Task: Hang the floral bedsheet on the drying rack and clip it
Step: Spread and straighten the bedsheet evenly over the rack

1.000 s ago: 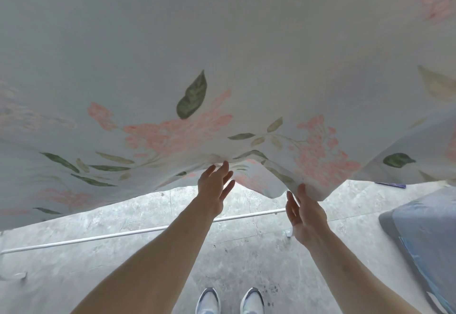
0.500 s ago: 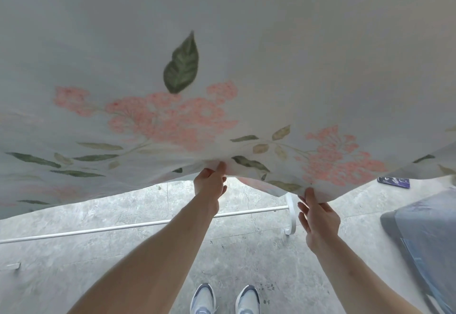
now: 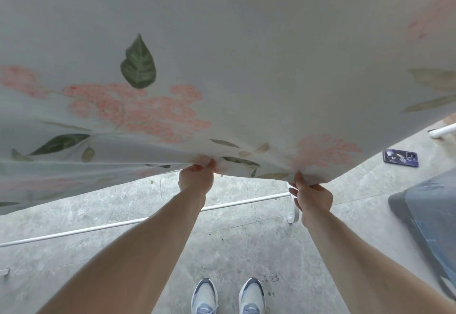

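Floral bedsheet (image 3: 222, 42) fills the whole upper part of the head view, a pale cloth printed with pink blossom clusters and dark green leaves, spread out in front of the person and above the floor (image 3: 234, 247). Its lower edge runs in a shallow curve from the left border, dips at the middle and climbs away to the upper right. Both hands are at that edge: the left hand (image 3: 196, 176) has its fingers curled round the hem, bunching the cloth, and the right hand (image 3: 312, 196) pinches the hem just beside a pink cluster, thumb on the near face. Between the two hands the edge sags a little. Below the hem lies open grey stone floor, crossed by a white rack bar (image 3: 98, 228) that runs from the left border to a white foot (image 3: 294, 212) near the right hand (the rack's upper rail is hidden by the cloth). A dark phone (image 3: 401, 158) lies flat on the floor at right, well apart from the hands, and a grey-blue bundle (image 3: 429, 220) takes up the right border. Two pale shoes (image 3: 228, 297) stand at the bottom, short of the bar.
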The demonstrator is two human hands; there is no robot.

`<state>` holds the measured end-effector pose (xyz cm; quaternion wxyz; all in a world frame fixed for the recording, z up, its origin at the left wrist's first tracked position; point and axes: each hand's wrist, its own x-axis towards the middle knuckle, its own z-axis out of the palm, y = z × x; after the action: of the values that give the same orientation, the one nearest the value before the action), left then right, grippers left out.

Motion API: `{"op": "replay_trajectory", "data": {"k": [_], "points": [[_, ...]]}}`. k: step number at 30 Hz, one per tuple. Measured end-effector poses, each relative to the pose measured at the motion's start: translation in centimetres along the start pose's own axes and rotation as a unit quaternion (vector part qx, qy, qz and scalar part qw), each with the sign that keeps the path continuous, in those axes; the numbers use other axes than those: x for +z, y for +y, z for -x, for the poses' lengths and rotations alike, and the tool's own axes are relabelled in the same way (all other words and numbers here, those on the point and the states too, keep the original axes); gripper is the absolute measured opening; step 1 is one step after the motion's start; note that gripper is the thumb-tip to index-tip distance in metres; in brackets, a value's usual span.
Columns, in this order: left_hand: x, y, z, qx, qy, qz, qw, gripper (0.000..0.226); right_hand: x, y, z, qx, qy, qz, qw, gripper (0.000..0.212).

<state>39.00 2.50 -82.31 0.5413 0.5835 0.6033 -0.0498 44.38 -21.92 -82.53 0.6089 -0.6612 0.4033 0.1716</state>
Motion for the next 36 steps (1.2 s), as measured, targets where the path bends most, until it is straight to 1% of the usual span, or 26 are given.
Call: {"op": "replay_trajectory", "data": {"k": [6,8,9,11,12,13,14,15,16,17,18,19,20,21,22,23,25,28,30,32,33,36], "points": [[0.7,-0.6,-2.1,-0.006,0.013,-0.063,0.998,0.032,0.8,1.9,-2.3,0.031,0.009,0.03,0.999,0.022],[0.6,-0.4,-2.4,-0.005,0.017,-0.094,0.995,0.037,0.9,2.4,-2.5,0.042,0.015,0.041,0.998,0.02],[0.5,-0.3,-2.5,-0.007,0.01,-0.11,0.994,0.043,1.0,2.6,-2.3,0.047,0.016,0.047,0.998,0.019],[-0.2,-0.3,-1.8,-0.023,-0.031,-0.157,0.987,0.055,0.9,2.9,-1.6,0.069,0.021,0.056,0.996,0.022],[-0.8,-0.3,-1.0,-0.025,-0.057,-0.207,0.976,0.063,0.7,2.9,-0.9,0.086,0.016,0.069,0.994,0.026],[-1.6,-0.5,0.1,-0.012,-0.081,-0.285,0.955,0.07,0.6,2.9,-0.2,0.1,0.009,0.084,0.991,0.032],[-2.3,-0.6,1.2,0.025,-0.086,-0.391,0.916,0.076,0.3,2.7,0.9,0.109,-0.001,0.108,0.988,0.038],[-3.1,-0.9,2.4,0.086,-0.078,-0.503,0.856,0.078,0.0,2.9,1.9,0.097,-0.004,0.14,0.985,0.045],[-4.4,-0.8,4.3,0.149,-0.066,-0.585,0.795,0.075,-0.6,2.2,3.5,0.066,-0.012,0.205,0.976,0.053],[-5.1,-1.1,5.5,0.204,-0.069,-0.634,0.742,0.07,-1.2,2.3,4.6,0.018,-0.022,0.284,0.958,0.06],[-6.3,-1.1,7.0,0.235,-0.075,-0.646,0.722,0.066,-1.9,1.4,6.7,-0.04,-0.041,0.358,0.932,0.062],[-7.5,-0.8,8.6,0.239,-0.083,-0.64,0.725,0.062,-2.5,0.4,8.5,-0.094,-0.062,0.405,0.907,0.061],[-7.9,-1.2,9.1,0.233,-0.097,-0.616,0.746,0.06,-2.8,0.2,9.6,-0.124,-0.079,0.423,0.894,0.059],[-9.5,-0.5,10.6,0.222,-0.101,-0.587,0.772,0.059,-3.1,-1.4,11.7,-0.156,-0.097,0.425,0.886,0.057],[-11.1,0.1,12.2,0.213,-0.104,-0.56,0.794,0.059,-3.4,-2.8,13.9,-0.164,-0.113,0.425,0.883,0.057],[-12.4,0.3,13.4,0.217,-0.107,-0.547,0.802,0.06,-3.7,-3.5,15.5,-0.174,-0.126,0.425,0.879,0.057],[-17.1,1.2,18.1,0.226,-0.102,-0.521,0.817,0.061,-4.6,-6.1,21.0,-0.189,-0.158,0.431,0.868,0.058],[-22.6,0.9,24.1,0.232,-0.091,-0.452,0.856,0.059,-6.1,-8.0,27.1,-0.218,-0.186,0.422,0.86,0.057],[-27.4,1.2,29.3,0.248,-0.066,-0.398,0.881,0.058,-7.2,-9.9,32.2,-0.248,-0.213,0.398,0.857,0.056],[-30.8,0.7,33.3,0.278,-0.043,-0.372,0.885,0.056,-8.5,-10.7,35.2,-0.273,-0.227,0.366,0.86,0.054],[-32.4,0.5,35.0,0.292,-0.025,-0.364,0.884,0.055,-9.0,-11.3,36.6,-0.294,-0.239,0.354,0.855,0.054],[-36.4,0.9,39.5,0.328,0.021,-0.356,0.875,0.054,-10.3,-13.4,40.0,-0.327,-0.265,0.324,0.847,0.056]]}}
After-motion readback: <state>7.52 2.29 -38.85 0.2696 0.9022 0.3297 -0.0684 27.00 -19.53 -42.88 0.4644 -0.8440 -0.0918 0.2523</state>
